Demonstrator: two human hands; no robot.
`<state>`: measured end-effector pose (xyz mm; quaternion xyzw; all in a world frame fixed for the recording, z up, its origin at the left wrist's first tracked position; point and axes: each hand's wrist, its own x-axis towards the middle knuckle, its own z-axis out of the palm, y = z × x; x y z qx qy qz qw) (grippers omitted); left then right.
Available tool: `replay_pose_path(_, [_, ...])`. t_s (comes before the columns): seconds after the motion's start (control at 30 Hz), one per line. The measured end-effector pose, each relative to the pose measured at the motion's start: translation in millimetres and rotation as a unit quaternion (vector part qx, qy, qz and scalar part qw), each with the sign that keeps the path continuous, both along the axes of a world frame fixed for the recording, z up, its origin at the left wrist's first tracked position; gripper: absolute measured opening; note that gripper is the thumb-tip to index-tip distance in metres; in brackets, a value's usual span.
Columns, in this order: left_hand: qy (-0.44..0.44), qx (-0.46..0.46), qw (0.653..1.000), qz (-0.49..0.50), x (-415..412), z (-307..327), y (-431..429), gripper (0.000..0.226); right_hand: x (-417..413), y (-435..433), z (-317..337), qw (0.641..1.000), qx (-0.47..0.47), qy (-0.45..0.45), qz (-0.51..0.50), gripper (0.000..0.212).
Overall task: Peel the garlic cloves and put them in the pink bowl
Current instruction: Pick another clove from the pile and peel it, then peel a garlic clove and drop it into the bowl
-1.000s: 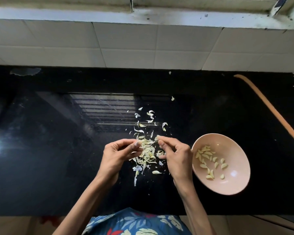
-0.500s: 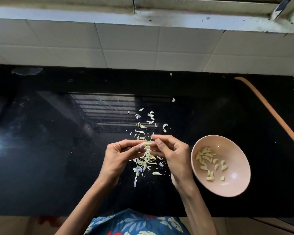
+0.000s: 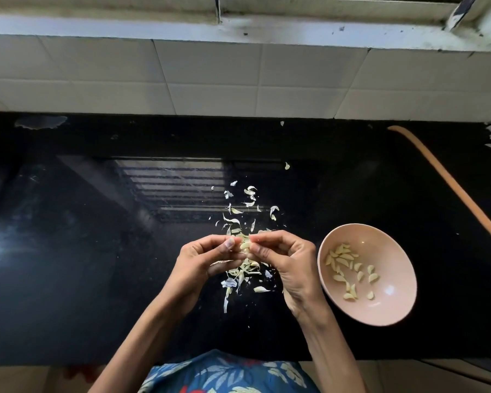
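Note:
Both hands meet over the black counter and pinch one pale garlic clove [image 3: 245,245] between their fingertips. My left hand [image 3: 203,259] has its fingers curled, thumb against the clove. My right hand [image 3: 285,259] grips the clove from the right with thumb and forefinger. Below and beyond the hands lies a scatter of garlic skins [image 3: 243,272]. The pink bowl [image 3: 391,313] stands to the right of my right hand, with several peeled cloves [image 3: 349,265] inside.
The black stone counter [image 3: 97,251] runs wide to the left. White wall tiles [image 3: 210,80] rise behind it. An orange hose [image 3: 448,182] crosses the far right. The counter's front edge is close to my body.
My hands have come together: a second ago they were slightly apart over the skins, now both pinch the clove between them. The bowl has not moved.

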<state>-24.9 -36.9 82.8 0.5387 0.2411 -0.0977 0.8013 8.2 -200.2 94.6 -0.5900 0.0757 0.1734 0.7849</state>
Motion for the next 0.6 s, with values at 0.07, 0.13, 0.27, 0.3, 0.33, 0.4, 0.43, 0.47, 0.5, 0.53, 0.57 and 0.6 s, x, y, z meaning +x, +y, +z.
replay_pose_path(0.07, [-0.002,0.019,1.0,-0.013,-0.5,-0.8,-0.1,0.029,-0.3,-1.0,0.5,1.0,-0.004,-0.012,0.004,0.016])
replay_pose_path(0.13, [-0.006,0.043,0.999,-0.014,-0.3,-0.3,-0.6,0.024,-1.0,-2.6,0.4,1.0,-0.004,-0.017,0.0,0.02])
replay_pose_path(0.27, [-0.005,0.138,0.99,0.009,1.3,3.4,-1.9,0.021,-2.1,-9.9,-1.5,1.0,-0.012,-0.013,-0.02,0.03])
replay_pose_path(0.3, [-0.003,0.164,0.986,0.012,1.8,2.6,-2.1,0.027,-2.6,-11.7,-2.0,1.0,-0.014,-0.012,-0.025,0.031])
replay_pose_path(0.33, [-0.001,0.187,0.982,0.012,2.4,0.9,-2.5,0.032,-3.5,-13.1,-2.2,0.999,-0.016,-0.012,-0.028,0.032])
replay_pose_path(0.4, [0.0,0.236,0.972,-0.009,4.0,-2.6,-1.3,0.033,-5.8,-14.9,-1.8,0.999,-0.022,-0.015,-0.035,0.032])
replay_pose_path(0.43, [-0.011,0.257,0.966,-0.034,5.3,-4.0,0.0,0.029,-7.0,-15.8,-1.4,0.999,-0.026,-0.018,-0.039,0.032])
replay_pose_path(0.47, [-0.033,0.27,0.96,-0.067,6.3,-4.2,0.9,0.021,-8.2,-16.5,-1.1,0.998,-0.03,-0.02,-0.044,0.032])
replay_pose_path(0.5, [-0.063,0.271,0.955,-0.104,7.1,-3.0,1.3,0.016,-9.4,-17.3,-0.8,0.998,-0.035,-0.024,-0.048,0.032])
replay_pose_path(0.53, [-0.089,0.261,0.951,-0.138,7.4,-1.7,1.0,0.019,-10.7,-17.8,-0.9,0.997,-0.042,-0.029,-0.051,0.033])
replay_pose_path(0.57, [-0.102,0.241,0.951,-0.163,7.7,-0.6,-0.4,0.023,-12.0,-18.1,-1.1,0.997,-0.05,-0.033,-0.054,0.033])
replay_pose_path(0.6, [-0.103,0.22,0.954,-0.176,7.6,1.1,-3.2,0.024,-13.2,-17.9,-0.7,0.996,-0.057,-0.037,-0.054,0.034])
